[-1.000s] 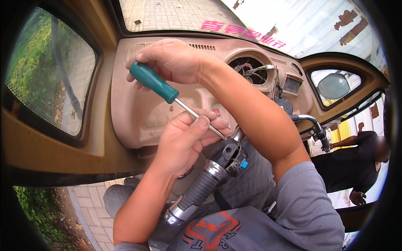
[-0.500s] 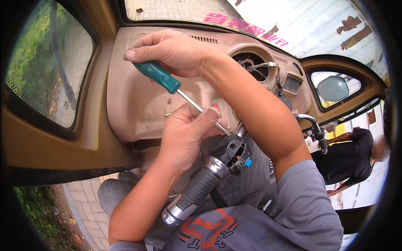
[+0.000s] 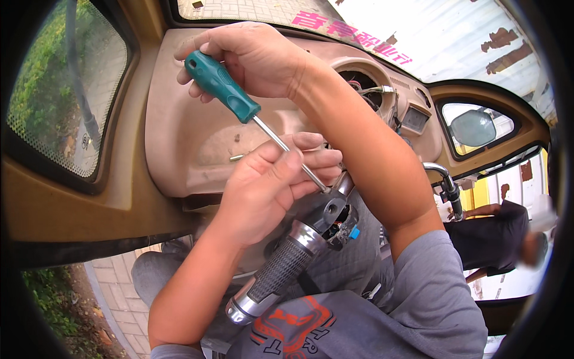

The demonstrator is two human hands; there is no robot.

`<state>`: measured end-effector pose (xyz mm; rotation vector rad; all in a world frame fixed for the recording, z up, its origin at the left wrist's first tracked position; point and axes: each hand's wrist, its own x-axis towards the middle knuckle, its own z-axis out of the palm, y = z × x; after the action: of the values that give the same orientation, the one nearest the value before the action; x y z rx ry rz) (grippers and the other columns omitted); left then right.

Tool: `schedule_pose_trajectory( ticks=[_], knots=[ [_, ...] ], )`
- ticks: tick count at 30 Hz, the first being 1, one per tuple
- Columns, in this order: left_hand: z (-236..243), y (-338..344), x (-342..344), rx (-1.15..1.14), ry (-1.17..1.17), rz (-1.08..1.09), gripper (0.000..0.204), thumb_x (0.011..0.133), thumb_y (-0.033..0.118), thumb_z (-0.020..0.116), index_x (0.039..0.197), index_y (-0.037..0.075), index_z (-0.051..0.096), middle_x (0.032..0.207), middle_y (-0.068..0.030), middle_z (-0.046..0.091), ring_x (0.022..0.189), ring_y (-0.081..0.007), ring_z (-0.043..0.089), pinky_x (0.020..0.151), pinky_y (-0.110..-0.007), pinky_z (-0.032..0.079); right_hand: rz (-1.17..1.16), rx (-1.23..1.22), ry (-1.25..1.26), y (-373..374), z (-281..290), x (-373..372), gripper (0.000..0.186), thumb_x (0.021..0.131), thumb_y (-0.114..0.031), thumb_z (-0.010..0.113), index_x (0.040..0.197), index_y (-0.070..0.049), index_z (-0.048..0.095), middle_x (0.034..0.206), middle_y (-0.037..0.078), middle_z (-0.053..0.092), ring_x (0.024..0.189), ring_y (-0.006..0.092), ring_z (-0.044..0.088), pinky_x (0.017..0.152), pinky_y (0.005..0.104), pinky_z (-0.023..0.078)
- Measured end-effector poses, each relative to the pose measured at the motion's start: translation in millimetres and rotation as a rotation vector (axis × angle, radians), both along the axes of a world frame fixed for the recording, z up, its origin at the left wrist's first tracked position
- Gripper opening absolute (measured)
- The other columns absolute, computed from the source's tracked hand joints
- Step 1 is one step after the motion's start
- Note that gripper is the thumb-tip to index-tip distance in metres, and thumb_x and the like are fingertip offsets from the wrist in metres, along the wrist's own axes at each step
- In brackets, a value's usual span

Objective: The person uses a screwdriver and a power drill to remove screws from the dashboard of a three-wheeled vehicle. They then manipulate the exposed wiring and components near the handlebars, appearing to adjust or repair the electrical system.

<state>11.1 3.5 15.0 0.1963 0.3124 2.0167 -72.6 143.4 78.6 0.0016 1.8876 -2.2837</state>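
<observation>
Right hand (image 3: 254,57): closed around the green handle of the screwdriver (image 3: 224,90), held above the beige dashboard (image 3: 179,137)
Left hand (image 3: 272,185): fingers pinched together on the screwdriver's metal shaft, near its tip
Screwdriver: slanted down to the right, its tip set at the open switch housing (image 3: 335,218) on the handlebar grip (image 3: 281,272)

I see a tan dashboard panel (image 3: 179,149) spanning the cab below the windscreen, dusty, with a shallow recessed shelf. On this recess lies a small brass-coloured screw (image 3: 237,158), apart from a second tiny fastener (image 3: 237,138) just above it.
</observation>
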Motion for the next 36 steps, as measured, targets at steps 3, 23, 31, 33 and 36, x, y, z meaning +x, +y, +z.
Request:
schedule_pose_trajectory(
  ticks=[3, 23, 31, 33, 36],
  knots=[
    [-13, -3, -2, -0.052, 0.169, -0.013, 0.025, 0.097, 0.021, 0.066, 0.105, -0.002, 0.061, 0.100, -0.0230, 0.071, 0.091, -0.0296, 0.073, 0.085, -0.041, 0.060, 0.006, 0.038, -0.031, -1, -2, 2, 0.032, 0.093, -0.025, 0.069, 0.106, 0.004, 0.068, 0.089, 0.011, 0.070, 0.073, 0.0165, 0.067, 0.066, 0.0323, 0.059],
    [-14, 0, -16, -0.105, 0.620, -0.246, 0.019, 0.096, 0.014, 0.066, 0.107, -0.002, 0.068, 0.106, -0.0102, 0.069, 0.103, -0.0182, 0.064, 0.094, -0.034, 0.050, -0.434, -0.341, 0.193, 75, 15, -23, 0.033, 0.100, -0.019, 0.041, 0.124, 0.003, 0.049, 0.099, 0.020, 0.061, 0.074, 0.0245, 0.061, 0.057, 0.0355, 0.055],
    [-21, -9, -51, -0.327, 0.715, 0.105, 0.015, 0.100, 0.014, 0.061, 0.105, 0.001, 0.064, 0.099, -0.0091, 0.069, 0.092, -0.0159, 0.069, 0.088, -0.031, 0.057, -0.617, -0.196, 0.640, 82, 93, 119, 0.033, 0.097, -0.015, 0.040, 0.126, -0.002, 0.049, 0.105, 0.017, 0.060, 0.077, 0.0234, 0.059, 0.052, 0.0286, 0.053],
    [-31, -15, -73, -0.571, 0.921, 0.149, 0.014, 0.097, 0.010, 0.063, 0.104, -0.002, 0.065, 0.096, -0.0081, 0.069, 0.086, -0.0134, 0.066, 0.082, -0.029, 0.055, -0.694, -0.165, 0.697, 81, 91, 142, 0.032, 0.097, -0.014, 0.041, 0.126, -0.003, 0.049, 0.105, 0.017, 0.060, 0.076, 0.0222, 0.060, 0.049, 0.0274, 0.052],
    [-41, -5, -78, -0.846, 1.253, 0.106, 0.017, 0.095, 0.008, 0.065, 0.107, -0.005, 0.067, 0.096, -0.0064, 0.069, 0.084, -0.0120, 0.064, 0.078, -0.028, 0.053, -0.933, -0.032, 0.706, 81, 81, 152, 0.031, 0.096, -0.013, 0.040, 0.124, -0.002, 0.048, 0.101, 0.018, 0.059, 0.072, 0.0220, 0.059, 0.047, 0.0278, 0.051]
  ],
)
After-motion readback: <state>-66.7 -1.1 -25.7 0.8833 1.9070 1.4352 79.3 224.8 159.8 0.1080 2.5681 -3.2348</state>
